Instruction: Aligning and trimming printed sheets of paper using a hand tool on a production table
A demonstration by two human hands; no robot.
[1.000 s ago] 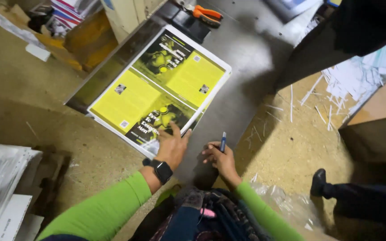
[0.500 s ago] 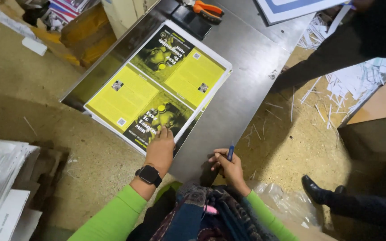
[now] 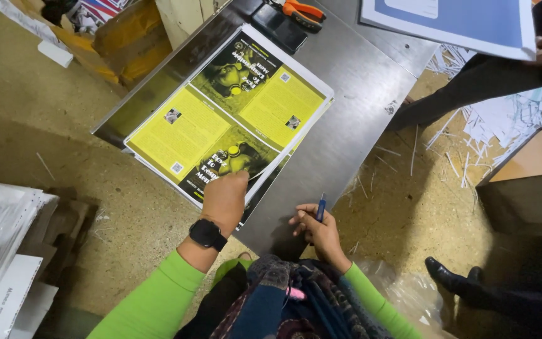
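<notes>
A stack of large printed sheets (image 3: 233, 119), yellow and black, lies on a grey metal table (image 3: 352, 107). My left hand (image 3: 224, 198), with a black watch on the wrist, presses flat on the stack's near corner, fingers together. My right hand (image 3: 315, 229) rests at the table's near edge and grips a blue pen (image 3: 320, 208) pointing up. Both sleeves are bright green.
Orange-handled pliers (image 3: 302, 11) and a black flat object (image 3: 278, 26) lie at the table's far end. Another person holds a blue and white sheet (image 3: 453, 22) at top right; a black shoe (image 3: 450, 276) stands lower right. Paper strips litter the floor. White paper stacks (image 3: 1, 251) sit at left.
The view has moved closer. My left hand slid slightly onto the stack's near corner. My right hand with the pen stays at the table edge. The other person's blue sheet has come into view.
</notes>
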